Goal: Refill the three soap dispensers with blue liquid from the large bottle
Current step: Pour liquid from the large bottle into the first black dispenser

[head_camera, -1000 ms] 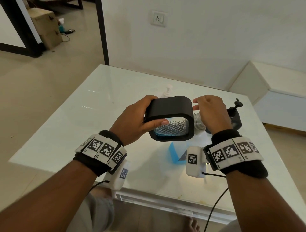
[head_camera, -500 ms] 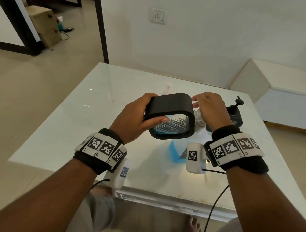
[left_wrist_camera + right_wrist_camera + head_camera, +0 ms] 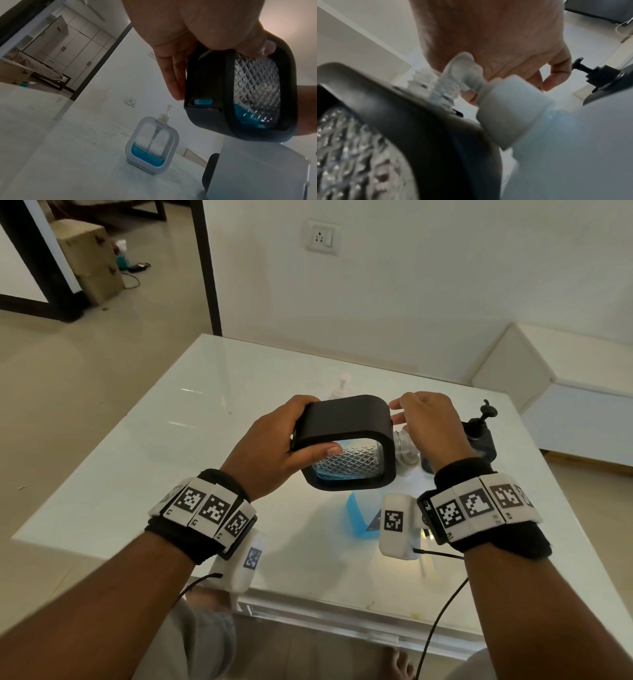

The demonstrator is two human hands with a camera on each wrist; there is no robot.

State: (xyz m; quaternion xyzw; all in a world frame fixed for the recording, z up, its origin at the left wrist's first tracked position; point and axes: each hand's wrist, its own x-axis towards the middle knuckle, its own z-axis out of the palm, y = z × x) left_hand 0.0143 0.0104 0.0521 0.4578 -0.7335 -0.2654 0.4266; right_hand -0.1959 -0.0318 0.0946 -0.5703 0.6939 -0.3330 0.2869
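My left hand (image 3: 291, 436) grips a black-framed soap dispenser (image 3: 346, 419) and holds it tilted in the air over the table. The left wrist view shows its diamond-patterned clear window and a little blue liquid pooled low in the black dispenser (image 3: 248, 117). My right hand (image 3: 421, 433) is at the dispenser's right end with its fingertips against the edge. What they hold is hidden. The large bottle (image 3: 359, 517) with blue liquid stands under the hands, and its white cap (image 3: 510, 112) is on.
A white-framed dispenser (image 3: 150, 146) with a little blue liquid stands behind on the white table (image 3: 171, 474). A dark dispenser (image 3: 479, 440) with a black pump stands at the right, beside a clear ribbed piece (image 3: 406, 446). A low white cabinet (image 3: 565, 405) stands to the right.
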